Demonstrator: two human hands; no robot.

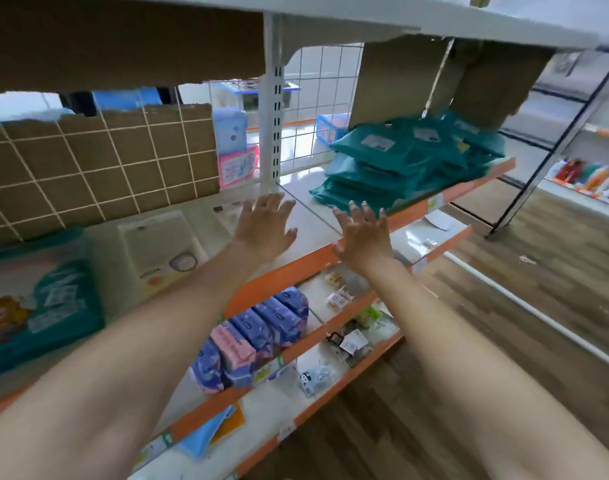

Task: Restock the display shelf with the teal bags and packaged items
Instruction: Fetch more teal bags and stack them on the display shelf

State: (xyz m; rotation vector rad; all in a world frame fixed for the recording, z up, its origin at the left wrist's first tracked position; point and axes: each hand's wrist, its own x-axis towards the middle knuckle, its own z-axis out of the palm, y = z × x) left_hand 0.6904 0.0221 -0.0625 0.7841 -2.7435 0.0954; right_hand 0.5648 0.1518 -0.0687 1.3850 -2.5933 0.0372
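Observation:
Teal bags [407,161] lie stacked in piles on the right part of the white display shelf [310,216] with its orange front lip. My left hand [265,226] hovers over the bare shelf surface, fingers spread, holding nothing. My right hand [362,233] reaches with straight fingers toward the near edge of the teal stack, just short of it, and is also empty. A large teal package [43,306] with a cartoon print lies at the left on the same shelf, beside a pale flat packet [161,247].
Cardboard sheets [99,164] line the wire grid back. A white upright post [272,98] divides the bays. Pink and blue packs [235,150] stand behind it. Lower shelves hold purple and pink packs [258,334] and small items. Wooden floor [538,306] lies to the right.

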